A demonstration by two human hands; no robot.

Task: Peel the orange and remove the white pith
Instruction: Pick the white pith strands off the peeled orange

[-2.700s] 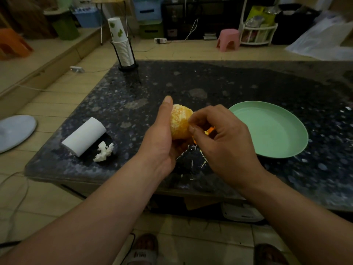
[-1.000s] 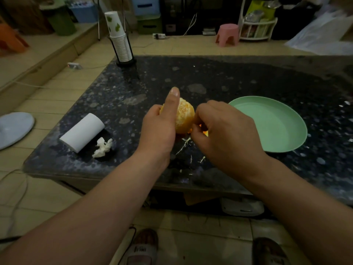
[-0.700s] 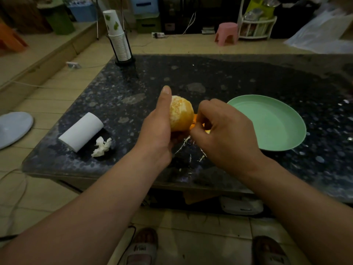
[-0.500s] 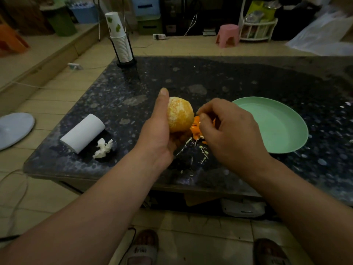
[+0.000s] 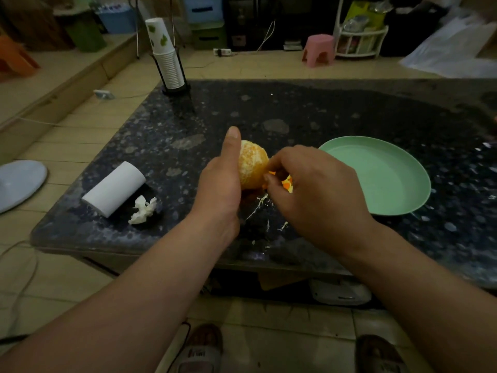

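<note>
The left forearm and the right forearm were bare. One foot wore a pale slipper with a printed strap, the other a dark slipper.

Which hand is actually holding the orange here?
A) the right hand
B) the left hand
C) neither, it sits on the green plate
B: the left hand wraps round the orange, thumb up, while the right hand only pinches a scrap of peel beside it.

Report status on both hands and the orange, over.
Left hand grips the orange, mostly peeled. Right hand pinches at its side, peel scrap beneath. Pith strands on the table; nothing blocking.
</note>
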